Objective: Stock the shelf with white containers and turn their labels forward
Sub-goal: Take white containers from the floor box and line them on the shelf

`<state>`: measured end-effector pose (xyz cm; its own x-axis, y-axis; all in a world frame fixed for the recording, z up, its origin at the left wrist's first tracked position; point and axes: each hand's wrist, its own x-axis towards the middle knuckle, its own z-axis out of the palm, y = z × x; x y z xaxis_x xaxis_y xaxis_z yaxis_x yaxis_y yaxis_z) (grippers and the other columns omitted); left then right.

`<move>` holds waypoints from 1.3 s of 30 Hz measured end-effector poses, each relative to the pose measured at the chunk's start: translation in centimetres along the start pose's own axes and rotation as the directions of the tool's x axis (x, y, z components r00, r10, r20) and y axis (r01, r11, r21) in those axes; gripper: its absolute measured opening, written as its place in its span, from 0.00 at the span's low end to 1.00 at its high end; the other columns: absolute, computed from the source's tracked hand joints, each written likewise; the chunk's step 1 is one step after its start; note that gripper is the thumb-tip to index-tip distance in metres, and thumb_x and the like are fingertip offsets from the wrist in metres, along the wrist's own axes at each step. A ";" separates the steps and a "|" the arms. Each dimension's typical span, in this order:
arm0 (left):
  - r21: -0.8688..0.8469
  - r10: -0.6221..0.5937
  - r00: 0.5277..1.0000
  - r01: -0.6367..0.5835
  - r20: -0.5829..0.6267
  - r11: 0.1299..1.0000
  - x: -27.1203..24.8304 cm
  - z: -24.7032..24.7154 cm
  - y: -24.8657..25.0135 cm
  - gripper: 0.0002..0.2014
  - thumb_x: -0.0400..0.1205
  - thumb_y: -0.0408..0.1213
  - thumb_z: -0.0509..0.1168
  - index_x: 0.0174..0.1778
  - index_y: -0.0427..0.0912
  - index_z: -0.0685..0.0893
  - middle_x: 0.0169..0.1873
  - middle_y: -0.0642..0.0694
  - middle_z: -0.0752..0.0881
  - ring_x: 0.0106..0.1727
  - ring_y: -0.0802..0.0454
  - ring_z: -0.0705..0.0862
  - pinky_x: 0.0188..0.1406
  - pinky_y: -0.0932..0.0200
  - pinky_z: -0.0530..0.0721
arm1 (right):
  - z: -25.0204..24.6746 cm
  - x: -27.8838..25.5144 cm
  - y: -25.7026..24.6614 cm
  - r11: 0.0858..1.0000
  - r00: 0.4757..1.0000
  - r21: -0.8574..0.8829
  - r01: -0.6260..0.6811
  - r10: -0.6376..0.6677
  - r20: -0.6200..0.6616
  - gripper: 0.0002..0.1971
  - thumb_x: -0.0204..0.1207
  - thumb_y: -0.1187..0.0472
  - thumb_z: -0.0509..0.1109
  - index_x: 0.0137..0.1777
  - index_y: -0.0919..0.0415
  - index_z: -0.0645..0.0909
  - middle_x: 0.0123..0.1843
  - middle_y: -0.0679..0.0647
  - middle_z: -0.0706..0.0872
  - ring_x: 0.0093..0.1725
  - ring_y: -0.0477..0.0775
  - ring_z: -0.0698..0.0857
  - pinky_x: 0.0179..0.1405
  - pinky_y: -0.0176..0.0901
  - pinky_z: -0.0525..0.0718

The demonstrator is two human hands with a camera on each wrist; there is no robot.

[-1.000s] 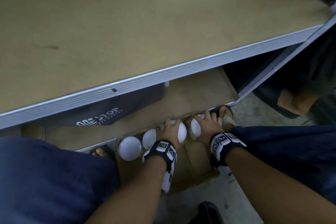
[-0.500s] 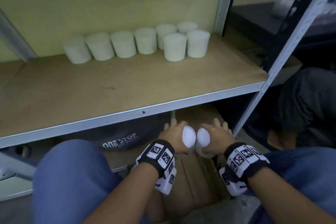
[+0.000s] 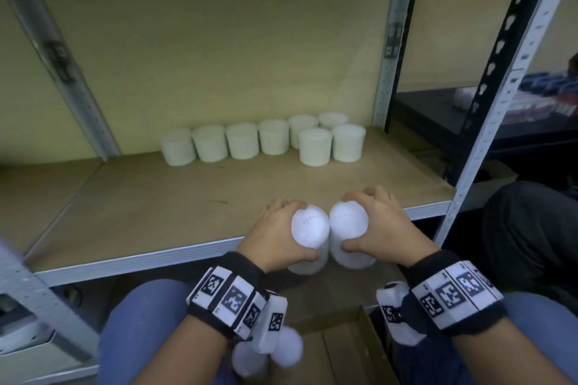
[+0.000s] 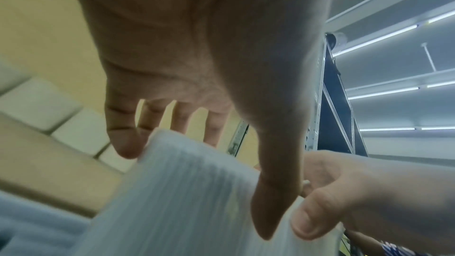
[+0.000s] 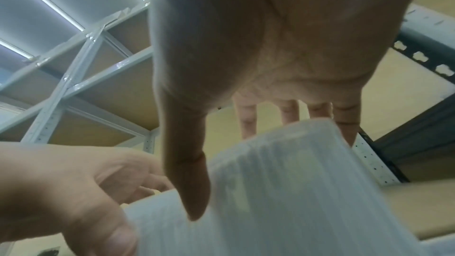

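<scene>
My left hand (image 3: 275, 233) grips a white ribbed container (image 3: 309, 228) from its left side, thumb in front and fingers behind. My right hand (image 3: 378, 225) grips a second white container (image 3: 348, 223) the same way from the right. Both containers are held side by side, touching, just over the front edge of the wooden shelf (image 3: 187, 203). In the left wrist view the container (image 4: 184, 192) lies under my thumb and fingers; the right wrist view shows the other container (image 5: 295, 182) likewise. Several white containers (image 3: 262, 142) stand in a row at the back of the shelf. No label is visible.
A grey metal upright (image 3: 500, 103) stands at the shelf's right front corner, a diagonal brace (image 3: 59, 56) at the back left. An open cardboard box (image 3: 337, 350) with more white containers (image 3: 281, 350) sits below between my knees. Another person's dark-clad leg (image 3: 525, 228) is at the right.
Both hands have lifted a container each out of the box below and brought them up to the shelf's front edge. The head view has tilted up to the back row.
</scene>
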<state>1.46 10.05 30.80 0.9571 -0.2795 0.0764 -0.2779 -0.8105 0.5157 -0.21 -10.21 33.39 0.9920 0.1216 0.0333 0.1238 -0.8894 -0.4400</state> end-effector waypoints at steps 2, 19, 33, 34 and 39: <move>0.003 -0.024 0.999 0.025 -0.039 1.000 0.2 -1.4 -0.5 0.41 0.60 0.52 0.77 0.71 0.57 0.72 0.65 0.54 0.72 0.68 0.51 0.71 0.65 0.58 0.73 | -0.1 1.0 -0.8 0.998 0.999 0.048 0.027 -0.026 -0.021 0.36 0.57 0.50 0.81 0.68 0.43 0.74 0.67 0.49 0.68 0.68 0.55 0.67 0.65 0.42 0.70; -0.001 -0.215 0.961 0.218 -0.175 0.976 3.9 -4.4 -5.8 0.34 0.66 0.53 0.76 0.69 0.52 0.76 0.68 0.52 0.74 0.69 0.48 0.70 0.64 0.59 0.68 | 3.7 10.0 -4.8 0.981 0.990 0.144 0.130 -0.122 -0.069 0.27 0.64 0.55 0.79 0.65 0.53 0.81 0.69 0.50 0.76 0.71 0.54 0.69 0.68 0.39 0.68; 0.145 -0.084 0.951 0.132 -0.296 0.980 2.6 -4.7 -4.8 0.25 0.72 0.58 0.68 0.66 0.59 0.76 0.66 0.59 0.73 0.66 0.51 0.69 0.67 0.55 0.70 | 3.0 8.6 -4.4 0.982 0.976 0.027 0.189 -0.184 -0.116 0.23 0.71 0.52 0.73 0.66 0.47 0.78 0.70 0.46 0.73 0.72 0.51 0.64 0.73 0.43 0.66; 0.156 -0.073 0.950 0.126 -0.304 0.980 2.4 -4.8 -4.8 0.23 0.73 0.57 0.67 0.65 0.58 0.78 0.65 0.59 0.73 0.66 0.52 0.69 0.67 0.55 0.69 | 2.8 8.4 -4.4 0.981 0.976 0.028 0.191 -0.187 -0.116 0.20 0.72 0.54 0.72 0.65 0.49 0.80 0.68 0.47 0.75 0.71 0.51 0.66 0.72 0.42 0.67; 0.115 -0.064 0.968 0.094 -0.244 0.989 2.1 -4.6 -4.8 0.12 0.77 0.42 0.66 0.56 0.48 0.82 0.58 0.51 0.79 0.64 0.51 0.73 0.66 0.59 0.70 | 2.2 8.1 -4.6 0.977 0.975 0.013 0.214 -0.213 -0.064 0.12 0.77 0.64 0.65 0.56 0.55 0.86 0.59 0.50 0.83 0.65 0.49 0.75 0.57 0.33 0.69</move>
<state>5.18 15.79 32.42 0.9639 -0.0933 0.2494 -0.1941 -0.8872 0.4186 7.23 -4.22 33.72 0.9424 0.2799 0.1832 0.3330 -0.8371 -0.4340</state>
